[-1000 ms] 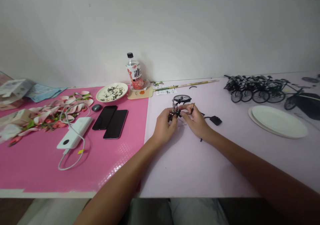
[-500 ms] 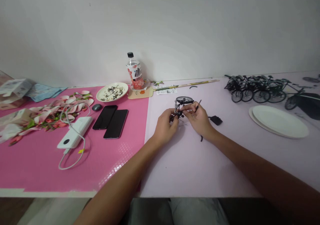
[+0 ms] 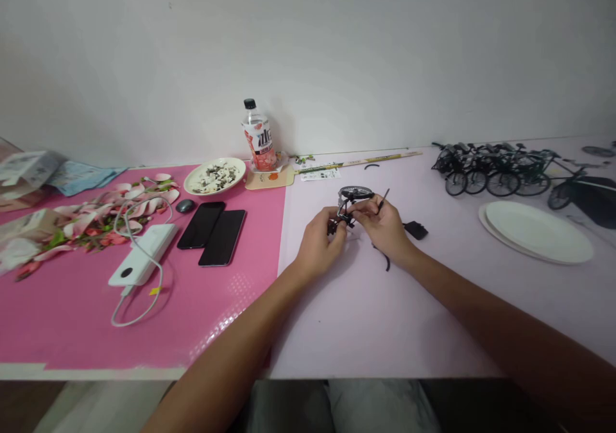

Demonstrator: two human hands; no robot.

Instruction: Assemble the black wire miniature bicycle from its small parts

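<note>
Over the pale pink table, my left hand is closed on a partly built black miniature bicycle, whose spoked wheel sticks out at the far side. The fingertips of my right hand pinch at the bicycle's frame from the right. A thin dark rod also juts up from between the right fingers; its kind is unclear. The fingers cover most of the frame, so the part being touched is hidden. Beside the right wrist lie a small black flat piece and a curved black strip.
Several finished miniature bicycles stand at the back right, near stacked white plates. A bottle, a bowl and a long thin stick lie along the back. Two phones, a white power bank and petals are on the left.
Both hands keep their hold on the miniature bicycle and have barely shifted. More of the curved black strip shows below my right hand. The view has moved very slightly.
</note>
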